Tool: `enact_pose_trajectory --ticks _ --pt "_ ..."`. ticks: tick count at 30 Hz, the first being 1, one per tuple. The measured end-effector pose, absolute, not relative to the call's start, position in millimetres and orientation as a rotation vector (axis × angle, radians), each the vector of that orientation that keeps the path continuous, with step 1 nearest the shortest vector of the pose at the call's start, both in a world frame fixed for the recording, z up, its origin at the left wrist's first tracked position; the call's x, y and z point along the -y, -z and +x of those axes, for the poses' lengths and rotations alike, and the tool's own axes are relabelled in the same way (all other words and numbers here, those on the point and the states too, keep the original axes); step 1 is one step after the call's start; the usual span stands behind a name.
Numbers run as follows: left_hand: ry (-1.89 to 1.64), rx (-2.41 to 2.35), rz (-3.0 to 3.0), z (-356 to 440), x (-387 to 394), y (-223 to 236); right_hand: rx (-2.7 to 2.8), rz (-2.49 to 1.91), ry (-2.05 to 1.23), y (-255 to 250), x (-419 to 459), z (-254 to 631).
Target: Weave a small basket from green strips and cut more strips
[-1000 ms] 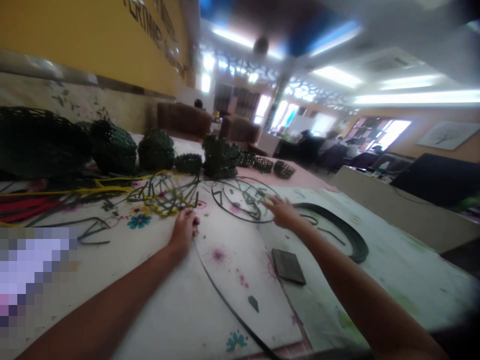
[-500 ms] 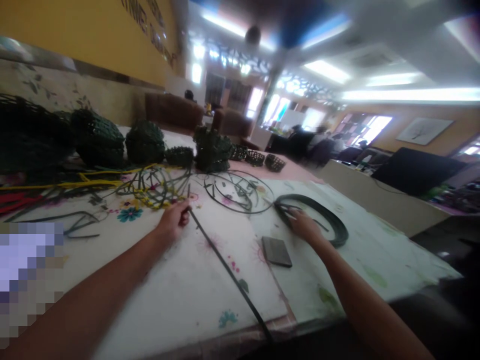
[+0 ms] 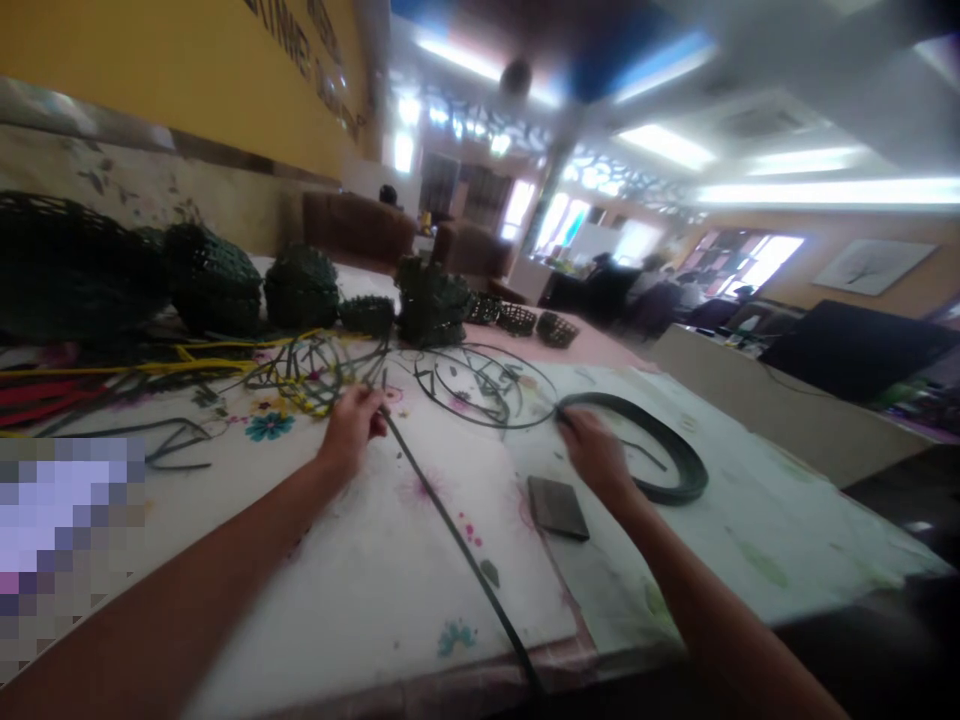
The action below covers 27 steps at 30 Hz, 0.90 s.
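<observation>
My left hand (image 3: 354, 428) is closed in a pinch around a long dark green flat strip (image 3: 448, 523). From the fingers, the strip slants down to the right and passes over the near table edge, while a short end pokes up above them. Over to the right, my right hand (image 3: 596, 455) has its fingertips pressed together on the left side of a coil of dark green strip (image 3: 679, 470). My fingers partly hide the coil there. A thin loose loop of strip (image 3: 487, 425) lies between the hands, reaching the right fingertips.
A grey rectangular block (image 3: 559, 507) rests just left of my right forearm. Dark green woven baskets (image 3: 300, 288) line the back of the table. Tangled green and yellow strips (image 3: 300, 375) lie beyond my left hand, with red strips (image 3: 49, 402) at far left.
My right hand has shifted slightly left along the coil, and its fingers are drawn closer together. My left hand keeps its pinch on the strip. The whole view has shifted slightly.
</observation>
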<state>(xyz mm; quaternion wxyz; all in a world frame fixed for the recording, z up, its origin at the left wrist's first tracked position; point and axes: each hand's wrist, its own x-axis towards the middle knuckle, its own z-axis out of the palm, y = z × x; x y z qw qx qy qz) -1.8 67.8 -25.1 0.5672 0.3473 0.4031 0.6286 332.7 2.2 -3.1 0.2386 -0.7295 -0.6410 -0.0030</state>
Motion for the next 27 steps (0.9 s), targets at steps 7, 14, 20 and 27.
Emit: enact_pose_trajectory --ticks 7,14,20,27 --pt "-1.566 -1.008 0.885 -4.7 -68.5 20.5 1.544 -1.179 -1.793 0.8 110.7 208.4" --pt "-1.654 -0.945 0.731 -2.4 -66.8 16.3 1.234 -1.038 -1.785 -8.6 148.4 225.2" --pt "-0.916 -0.539 1.241 42.6 1.2 10.3 1.063 -0.859 -1.407 -53.0 102.5 217.9" --pt "-0.235 -0.058 1.427 60.5 49.5 21.5 1.087 -0.76 -1.115 -108.3 -14.3 210.9"
